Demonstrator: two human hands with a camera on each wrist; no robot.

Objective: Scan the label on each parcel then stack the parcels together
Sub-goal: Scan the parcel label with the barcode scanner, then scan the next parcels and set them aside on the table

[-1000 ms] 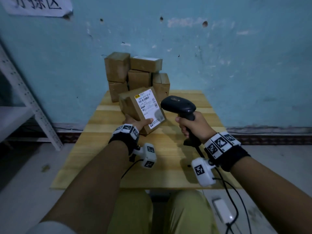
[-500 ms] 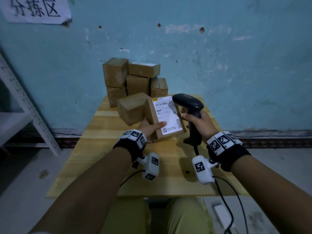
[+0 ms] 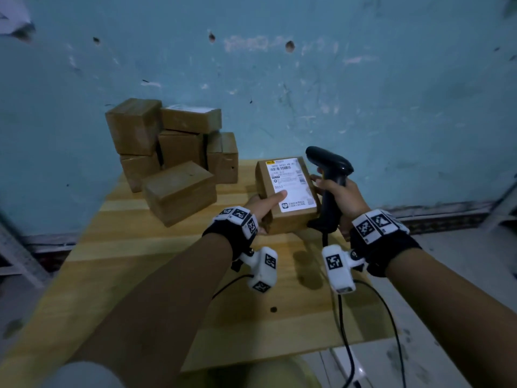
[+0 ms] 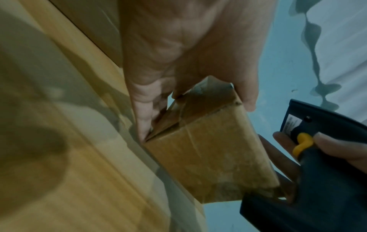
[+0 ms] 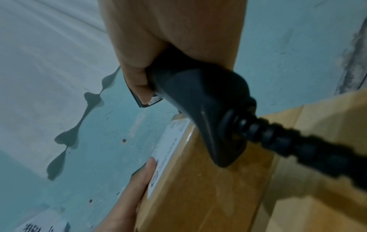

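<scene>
Gripping a brown cardboard parcel (image 3: 285, 191) from its left side, the left hand (image 3: 261, 204) has its thumb laid across the lower edge of the white shipping label (image 3: 292, 183) and its fingers wrapped underneath, so the label faces up toward the head camera. The parcel is tilted, its bottom corner at or just above the wooden table (image 3: 167, 275); from these views contact cannot be told. Just beside the parcel's right face, the right hand (image 3: 340, 197) is closed around the handle of a black handheld barcode scanner (image 3: 330, 166), with a finger next to its yellow trigger (image 4: 302, 144). The scanner head sits above the parcel's upper right corner, and its ribbed black cable (image 5: 298, 144) runs down off the table. Toward the back left of the table, against the blue wall (image 3: 363, 93), stands a pile of other parcels (image 3: 170, 152), well apart from the held one.
</scene>
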